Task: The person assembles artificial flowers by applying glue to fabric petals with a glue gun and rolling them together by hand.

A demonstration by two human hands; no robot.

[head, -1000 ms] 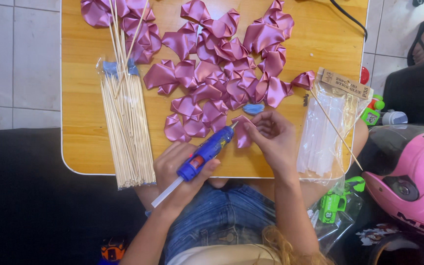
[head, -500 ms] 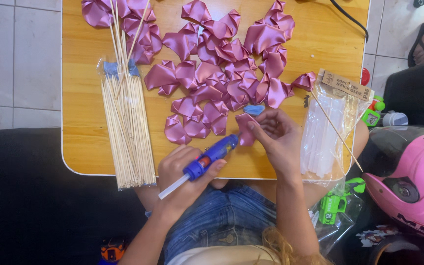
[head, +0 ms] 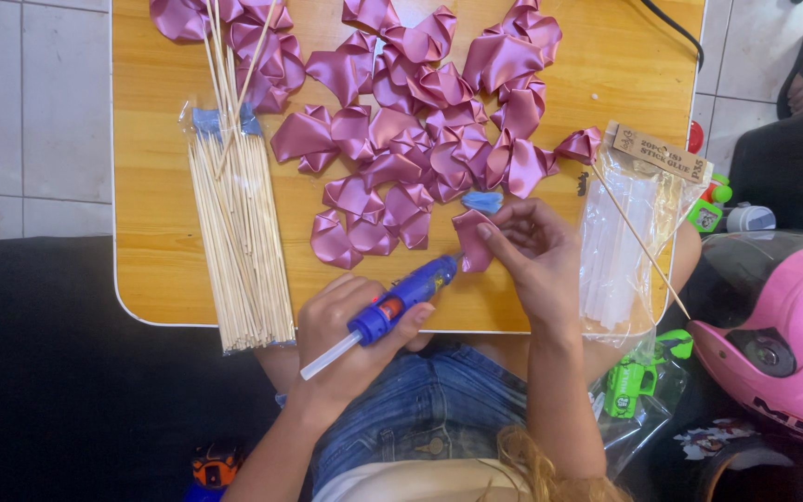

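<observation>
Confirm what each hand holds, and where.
Left hand grips the blue plastic glue gun by its handle. Right hand pinches a folded pink satin ribbon petal at its edge.

The scene is seen from a single head-worn camera, aimed almost straight down from close above. The wooden table [head: 597, 74] fills the upper frame; the person's lap and forearms are taken in below.
</observation>
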